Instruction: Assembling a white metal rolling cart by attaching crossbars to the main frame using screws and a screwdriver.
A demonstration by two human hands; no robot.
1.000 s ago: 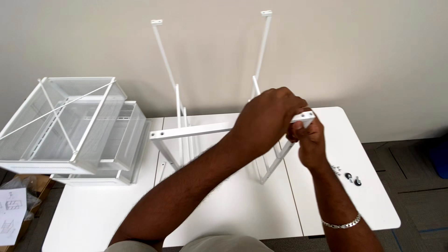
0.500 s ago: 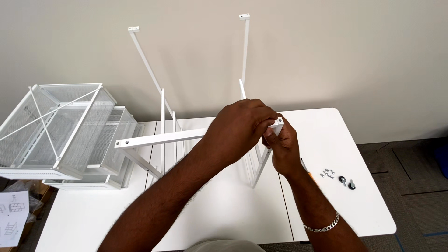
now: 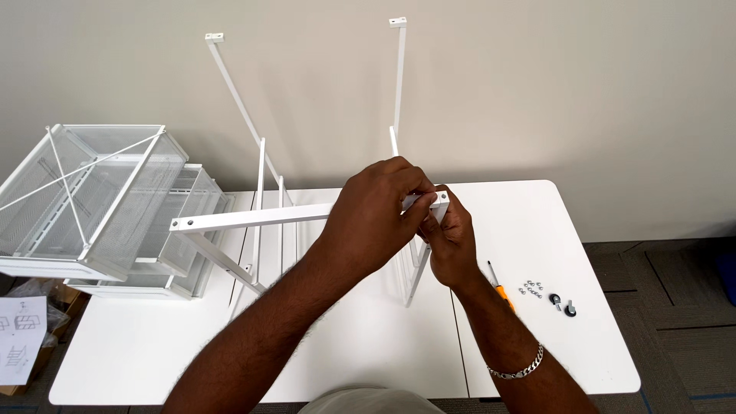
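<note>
Both hands pinch the crossbar (image 3: 261,218) end: left hand (image 3: 379,211) wraps it, right hand (image 3: 448,238) fingertips seat a fastener there; steady alignment needed next.

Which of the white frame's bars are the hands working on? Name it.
The horizontal crossbar nearest the person. Left hand and right hand meet at its right end, by the corner. The two long legs rising toward the wall stand untouched.

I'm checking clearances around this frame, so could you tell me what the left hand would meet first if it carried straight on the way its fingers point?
Most likely the right hand: the left hand points rightward along the white metal crossbar, whose end both grip.
</note>
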